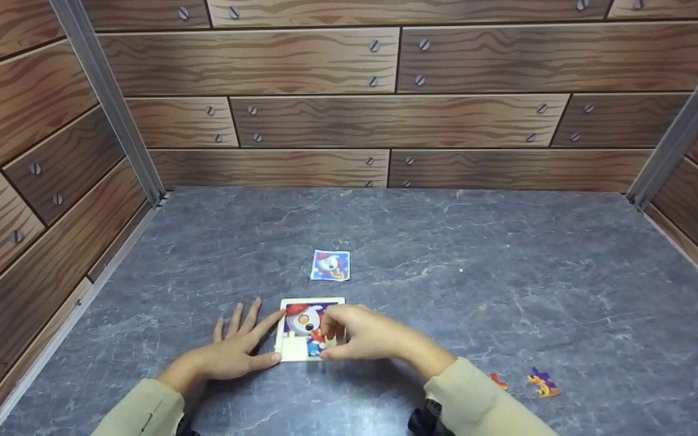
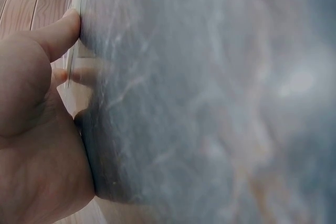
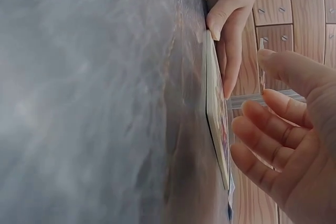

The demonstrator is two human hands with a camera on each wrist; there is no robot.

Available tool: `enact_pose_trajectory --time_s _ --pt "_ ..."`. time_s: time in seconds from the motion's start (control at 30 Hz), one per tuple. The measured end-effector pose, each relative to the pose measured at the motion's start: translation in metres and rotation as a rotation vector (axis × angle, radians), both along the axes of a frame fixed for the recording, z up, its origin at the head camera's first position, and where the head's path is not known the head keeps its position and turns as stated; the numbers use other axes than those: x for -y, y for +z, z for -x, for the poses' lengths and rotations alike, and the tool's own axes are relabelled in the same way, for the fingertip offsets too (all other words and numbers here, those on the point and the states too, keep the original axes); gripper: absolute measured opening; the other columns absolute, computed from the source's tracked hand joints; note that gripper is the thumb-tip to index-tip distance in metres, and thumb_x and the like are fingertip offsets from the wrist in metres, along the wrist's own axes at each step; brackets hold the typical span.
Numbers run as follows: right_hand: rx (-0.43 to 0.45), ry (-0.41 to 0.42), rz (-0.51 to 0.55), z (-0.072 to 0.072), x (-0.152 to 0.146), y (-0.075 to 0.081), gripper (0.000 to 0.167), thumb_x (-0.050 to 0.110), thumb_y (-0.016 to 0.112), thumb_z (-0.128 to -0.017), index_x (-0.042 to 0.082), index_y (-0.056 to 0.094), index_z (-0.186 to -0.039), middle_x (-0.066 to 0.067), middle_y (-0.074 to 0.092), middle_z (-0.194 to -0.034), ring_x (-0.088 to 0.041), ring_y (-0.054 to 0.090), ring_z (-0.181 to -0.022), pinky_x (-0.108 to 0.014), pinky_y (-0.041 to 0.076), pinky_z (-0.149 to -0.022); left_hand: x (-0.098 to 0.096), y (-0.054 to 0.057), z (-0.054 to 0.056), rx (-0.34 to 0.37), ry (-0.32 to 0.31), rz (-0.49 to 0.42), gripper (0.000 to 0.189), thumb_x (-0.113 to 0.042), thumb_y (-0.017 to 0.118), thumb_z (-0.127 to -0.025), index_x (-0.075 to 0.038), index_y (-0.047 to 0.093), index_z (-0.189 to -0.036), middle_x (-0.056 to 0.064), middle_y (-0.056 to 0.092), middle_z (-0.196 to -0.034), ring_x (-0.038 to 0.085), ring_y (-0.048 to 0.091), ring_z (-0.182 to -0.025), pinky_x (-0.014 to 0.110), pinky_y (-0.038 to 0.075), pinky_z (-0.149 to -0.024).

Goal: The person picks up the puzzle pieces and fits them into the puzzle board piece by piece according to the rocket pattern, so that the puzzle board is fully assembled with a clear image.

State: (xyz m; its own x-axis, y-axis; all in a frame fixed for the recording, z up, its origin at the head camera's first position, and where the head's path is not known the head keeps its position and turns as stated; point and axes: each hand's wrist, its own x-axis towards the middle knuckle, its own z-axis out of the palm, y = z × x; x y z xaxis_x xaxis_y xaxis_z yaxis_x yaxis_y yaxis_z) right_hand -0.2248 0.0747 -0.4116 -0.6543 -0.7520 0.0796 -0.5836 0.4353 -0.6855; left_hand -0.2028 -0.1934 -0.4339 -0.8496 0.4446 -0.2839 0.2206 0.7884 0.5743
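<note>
A small jigsaw puzzle in a white frame tray (image 1: 291,349) lies on the table. Its upper part shows a white cartoon face under a red hat; bare white backing shows at the lower left. My left hand (image 1: 234,348) lies with fingers spread, thumb and index finger touching the tray's left edge. Over the tray's right side, my right hand (image 1: 366,333) pinches a puzzle piece (image 3: 262,69) between thumb and index finger. In the head view this piece (image 1: 314,347) appears red and blue, partly hidden by the fingers. The right hand also covers part of the tray.
A picture card (image 1: 331,266) with a similar face lies beyond the tray. To the right, a purple and orange puzzle piece (image 1: 544,384) and a red piece (image 1: 498,380) lie by the right sleeve. Wood-patterned walls (image 1: 312,121) enclose the grey marbled table (image 1: 506,278).
</note>
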Motion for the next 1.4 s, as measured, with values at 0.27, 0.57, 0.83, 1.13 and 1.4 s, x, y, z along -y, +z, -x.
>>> enact_pose_trajectory --time_s 0.27,0.57,0.83,1.13,1.4 --pt "-0.005 0.016 -0.001 0.005 0.016 0.002 0.025 0.019 0.076 -0.075 0.007 0.059 -0.089 0.004 0.06 -0.081 -0.005 0.055 -0.072 -0.018 0.048 -0.067 -0.001 0.001 0.0 -0.006 -0.001 -0.001 0.074 -0.054 0.05 -0.09 -0.029 0.016 -0.15 0.018 -0.015 -0.152 0.04 -0.025 -0.133 0.064 -0.017 -0.097" --pt "-0.051 0.044 -0.002 0.011 0.036 -0.003 0.023 0.016 0.075 -0.076 0.006 0.058 -0.089 0.002 0.058 -0.079 -0.004 0.05 -0.069 -0.016 0.045 -0.064 0.0 -0.003 0.0 -0.013 -0.005 0.005 0.076 -0.056 0.049 -0.089 -0.028 0.015 -0.15 0.018 -0.014 -0.152 0.04 -0.024 -0.133 0.064 -0.017 -0.097" --pt "-0.058 0.02 -0.015 0.015 0.049 -0.008 0.023 0.013 0.076 -0.074 0.005 0.059 -0.087 0.002 0.057 -0.078 -0.004 0.051 -0.069 -0.016 0.046 -0.064 0.001 -0.001 -0.001 -0.015 -0.004 0.002 0.075 -0.055 0.049 -0.089 -0.029 0.014 -0.15 0.018 -0.015 -0.152 0.04 -0.025 -0.133 0.064 -0.017 -0.096" --pt "-0.127 -0.004 -0.059 0.017 0.052 -0.014 0.024 0.016 0.077 -0.072 0.007 0.058 -0.083 0.007 0.05 -0.074 -0.004 0.045 -0.067 -0.016 0.042 -0.061 0.0 0.0 0.0 0.011 -0.005 -0.003 0.076 -0.057 0.048 -0.089 -0.03 0.012 -0.15 0.016 -0.017 -0.152 0.039 -0.026 -0.133 0.064 -0.019 -0.096" --pt "-0.141 -0.034 -0.137 0.014 0.049 -0.014 0.02 0.014 0.074 -0.07 0.01 0.057 -0.079 0.008 0.043 -0.079 -0.005 0.041 -0.069 -0.016 0.039 -0.061 0.0 -0.002 0.001 -0.009 0.001 0.011 0.076 -0.057 0.049 -0.088 -0.031 0.013 -0.15 0.017 -0.013 -0.153 0.039 -0.024 -0.134 0.063 -0.017 -0.098"
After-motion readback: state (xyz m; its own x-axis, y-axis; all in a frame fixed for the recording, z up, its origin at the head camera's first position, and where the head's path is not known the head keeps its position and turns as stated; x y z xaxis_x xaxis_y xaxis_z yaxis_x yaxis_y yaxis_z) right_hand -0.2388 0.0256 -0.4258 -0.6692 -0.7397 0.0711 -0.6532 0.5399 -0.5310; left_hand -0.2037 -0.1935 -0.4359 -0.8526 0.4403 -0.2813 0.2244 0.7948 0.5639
